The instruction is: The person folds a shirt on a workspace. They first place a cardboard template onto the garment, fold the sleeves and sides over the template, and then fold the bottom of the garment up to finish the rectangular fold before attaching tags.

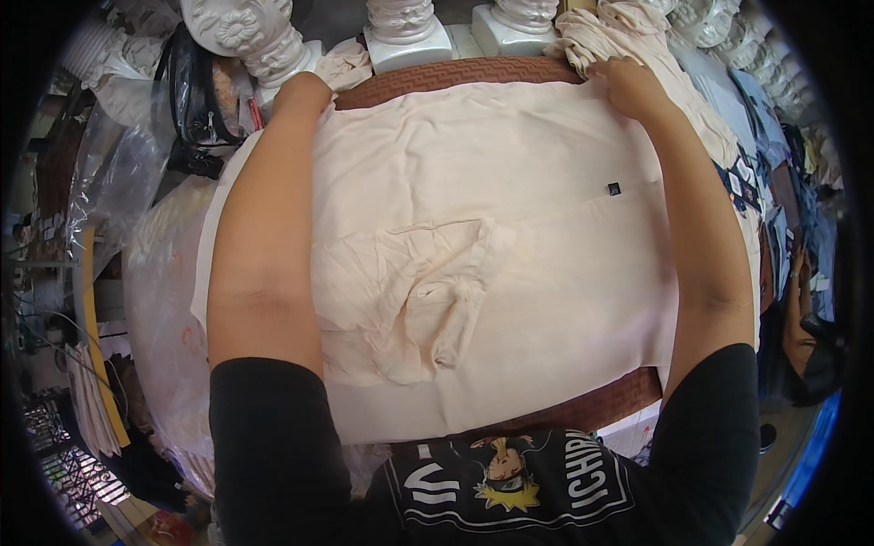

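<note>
A cream shirt (528,273) lies spread over a brown textured cloth (464,73). What looks like its sleeve (432,300) is crumpled across the middle, left of centre. A small dark label (614,189) shows on the right half. At the far left corner of the shirt, my left hand (308,91) is closed on the fabric, its fingers mostly turned from sight. My right hand (628,86) pinches the far right edge, fingers bent inward. Both arms reach out straight over the shirt's sides.
White ornate pillars (401,27) stand along the far edge. Bunched cream fabric (619,36) lies beyond my right hand. A black bag (196,100) and clear plastic sheeting (164,264) are on the left. Blue garments (765,118) pile up at right, near another person's arm (797,309).
</note>
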Available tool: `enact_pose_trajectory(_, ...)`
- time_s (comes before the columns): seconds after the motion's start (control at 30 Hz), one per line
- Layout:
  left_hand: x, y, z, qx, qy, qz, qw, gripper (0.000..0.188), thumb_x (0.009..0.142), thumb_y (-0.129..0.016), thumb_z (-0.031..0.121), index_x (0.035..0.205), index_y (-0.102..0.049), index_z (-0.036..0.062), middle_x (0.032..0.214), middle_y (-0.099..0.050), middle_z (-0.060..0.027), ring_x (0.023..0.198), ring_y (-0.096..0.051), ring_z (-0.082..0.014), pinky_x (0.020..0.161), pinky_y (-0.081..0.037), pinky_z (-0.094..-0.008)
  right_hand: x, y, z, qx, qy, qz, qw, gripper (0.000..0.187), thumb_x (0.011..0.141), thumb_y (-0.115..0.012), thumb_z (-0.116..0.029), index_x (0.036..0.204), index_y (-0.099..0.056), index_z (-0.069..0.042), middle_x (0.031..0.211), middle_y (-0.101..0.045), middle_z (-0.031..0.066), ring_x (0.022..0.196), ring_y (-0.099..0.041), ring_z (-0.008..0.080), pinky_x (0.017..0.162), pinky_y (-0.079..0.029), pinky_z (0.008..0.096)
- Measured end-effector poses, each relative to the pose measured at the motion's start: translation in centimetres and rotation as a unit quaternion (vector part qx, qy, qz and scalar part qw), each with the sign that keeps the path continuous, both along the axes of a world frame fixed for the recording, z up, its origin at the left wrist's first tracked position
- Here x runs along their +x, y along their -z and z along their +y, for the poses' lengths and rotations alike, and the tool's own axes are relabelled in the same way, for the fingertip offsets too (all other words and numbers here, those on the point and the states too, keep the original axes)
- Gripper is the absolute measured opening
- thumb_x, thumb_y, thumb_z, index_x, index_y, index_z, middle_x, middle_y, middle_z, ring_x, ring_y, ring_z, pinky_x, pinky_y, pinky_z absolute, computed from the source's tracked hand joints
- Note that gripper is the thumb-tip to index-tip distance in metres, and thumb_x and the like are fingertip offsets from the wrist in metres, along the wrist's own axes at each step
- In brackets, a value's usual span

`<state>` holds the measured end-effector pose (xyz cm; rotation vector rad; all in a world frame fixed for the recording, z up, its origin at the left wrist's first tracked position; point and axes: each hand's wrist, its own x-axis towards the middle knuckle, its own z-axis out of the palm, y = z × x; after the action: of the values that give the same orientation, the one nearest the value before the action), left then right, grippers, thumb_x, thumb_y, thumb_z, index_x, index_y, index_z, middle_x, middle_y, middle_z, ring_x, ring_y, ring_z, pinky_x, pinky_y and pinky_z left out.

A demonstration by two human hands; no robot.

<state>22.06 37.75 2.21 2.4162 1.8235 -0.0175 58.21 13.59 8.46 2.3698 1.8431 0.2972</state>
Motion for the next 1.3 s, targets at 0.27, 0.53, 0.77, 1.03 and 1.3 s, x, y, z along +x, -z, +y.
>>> enact_pose_trajectory(0.27,-1.3,-2.8,0.8,-0.214,-0.299,-0.704,0.607,0.031,0.084,-0.051,0.002,0.114,-0.055,-0.0038,0.094,-0.064,-0.0098,0.086,-0.063,-0.0233,0.083,-0.053,-0.0395,1.5,0.1,-0.5,0.112,0.010,0.113,0.987,0.025,0.077,-0.060,-0.018,0.100,-0.067,-0.011,0.091,-0.067,0.0121,0.090,-0.061,0.0284,0.079,-0.048,0.0363)
enact_pose_trajectory(0.53,-8.7,-10.4,-12.6,0.040,-0.116,-0.755,0.644,0.026,0.083,-0.067,0.012,0.104,-0.056,0.0027,0.094,-0.063,-0.0077,0.085,-0.062,-0.0185,0.076,-0.051,-0.0291,0.3,-4.4,-5.3,0.286,-0.066,0.256,0.921,0.032,0.081,-0.065,-0.029,0.103,-0.064,-0.006,0.079,-0.063,0.0057,0.071,-0.056,0.0139,0.067,-0.045,0.0276)
enact_pose_trajectory(0.77,-21.0,-6.3,-43.0,0.343,-0.081,-0.445,0.823,0.024,0.093,-0.047,0.015,0.106,-0.051,-0.0047,0.101,-0.053,-0.0170,0.093,-0.050,-0.0220,0.083,-0.041,-0.0357,-5.5,-3.1,-25.8,0.355,0.022,0.211,0.910,0.026,0.087,-0.063,-0.021,0.105,-0.064,-0.003,0.100,-0.065,0.0057,0.095,-0.059,0.0124,0.087,-0.043,0.0271)
enact_pose_trajectory(1.03,-26.6,-1.5,-54.3,0.084,0.020,-0.470,0.879,0.022,0.084,-0.056,0.022,0.087,-0.054,0.0003,0.078,-0.053,-0.0083,0.067,-0.051,-0.0171,0.063,-0.042,-0.0268,-10.7,2.8,-31.5,0.254,0.005,0.175,0.951,0.020,0.077,-0.059,-0.003,0.097,-0.063,-0.005,0.106,-0.060,0.0117,0.102,-0.057,0.0270,0.089,-0.044,0.0344)
enact_pose_trajectory(1.3,-26.5,-2.9,-44.2,0.130,-0.118,-0.334,0.926,0.041,0.076,-0.073,0.024,0.103,-0.053,-0.0007,0.100,-0.056,-0.0153,0.091,-0.054,-0.0264,0.080,-0.043,-0.0353,-10.8,2.3,-31.2,0.302,-0.018,0.187,0.935,0.020,0.073,-0.062,-0.004,0.093,-0.065,-0.006,0.105,-0.061,0.0105,0.100,-0.057,0.0300,0.088,-0.045,0.0357)
